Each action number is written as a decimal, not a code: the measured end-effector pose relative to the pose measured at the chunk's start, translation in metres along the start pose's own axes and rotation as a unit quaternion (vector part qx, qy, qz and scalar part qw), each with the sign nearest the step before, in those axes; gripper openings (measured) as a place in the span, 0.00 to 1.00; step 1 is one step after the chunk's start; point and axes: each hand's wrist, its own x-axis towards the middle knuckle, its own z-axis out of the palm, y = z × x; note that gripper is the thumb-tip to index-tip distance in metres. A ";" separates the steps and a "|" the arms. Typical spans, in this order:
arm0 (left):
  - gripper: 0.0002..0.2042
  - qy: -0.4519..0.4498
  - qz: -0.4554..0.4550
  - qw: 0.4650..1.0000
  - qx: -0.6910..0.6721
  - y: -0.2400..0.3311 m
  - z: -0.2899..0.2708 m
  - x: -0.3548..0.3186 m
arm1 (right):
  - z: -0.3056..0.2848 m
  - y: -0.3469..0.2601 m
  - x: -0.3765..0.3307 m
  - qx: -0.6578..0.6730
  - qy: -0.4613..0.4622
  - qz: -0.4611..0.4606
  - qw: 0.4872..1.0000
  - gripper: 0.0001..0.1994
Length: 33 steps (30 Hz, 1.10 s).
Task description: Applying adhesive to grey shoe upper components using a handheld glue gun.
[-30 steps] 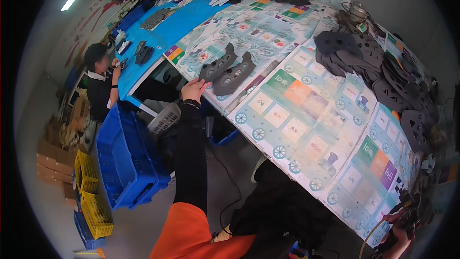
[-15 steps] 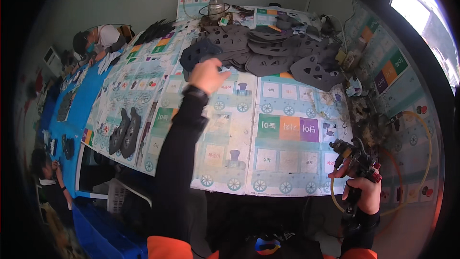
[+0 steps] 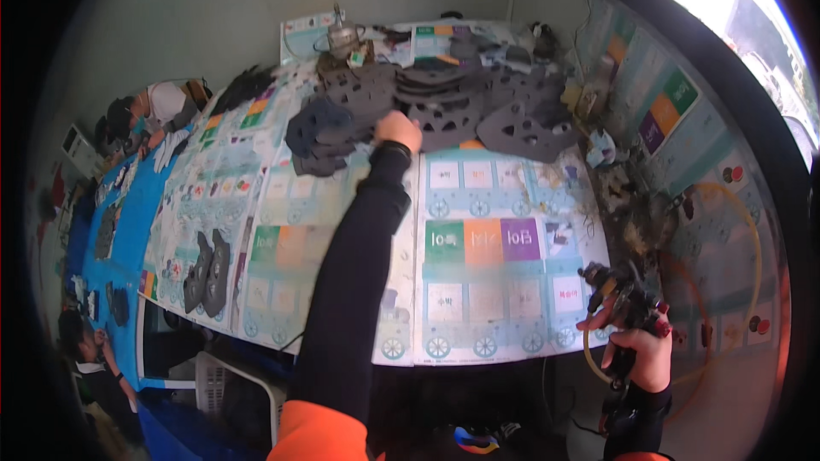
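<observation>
My left hand (image 3: 399,131) reaches to the front edge of a heap of dark grey, flat shoe-upper-like pieces (image 3: 441,120) with cut-out holes. Its fingers are curled in against the heap; what they grip, if anything, is hidden. Left of that hand lies a darker, bluish-black stack of similar pieces (image 3: 320,130). My right hand (image 3: 642,357), lower right beside the table's front corner, is wrapped round the handle of a black spray gun (image 3: 628,294). From the gun a yellowish hose (image 3: 755,248) loops up and to the right.
Printed sheets cover the table (image 3: 478,290). Two dark pieces (image 3: 207,273) lie at its left front, and a metal pot-like container (image 3: 343,37) stands at the back. A stained wall (image 3: 683,179) borders the right side. Two people work along a blue table (image 3: 141,213) at left.
My left hand has moved right along the heap, from the bluish-black stack to the grey pieces, and its fingers have curled in. The view has shifted slightly; my right hand still holds the spray gun.
</observation>
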 end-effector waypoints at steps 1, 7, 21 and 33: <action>0.20 0.028 0.023 0.999 0.027 -0.006 -0.024 -0.012 | 0.002 0.000 0.002 -0.001 0.004 -0.010 1.000 0.24; 0.10 0.011 0.078 0.908 -0.411 -0.063 -0.093 -0.236 | 0.038 -0.005 0.014 -0.032 -0.012 -0.016 0.999 0.24; 0.20 -0.032 0.144 0.957 -0.249 -0.080 -0.027 -0.397 | 0.093 0.023 0.041 -0.143 -0.216 0.272 0.927 0.26; 0.07 0.108 0.357 0.904 -0.206 -0.108 0.012 -0.385 | 0.138 0.046 0.059 -0.219 -0.272 0.330 0.877 0.25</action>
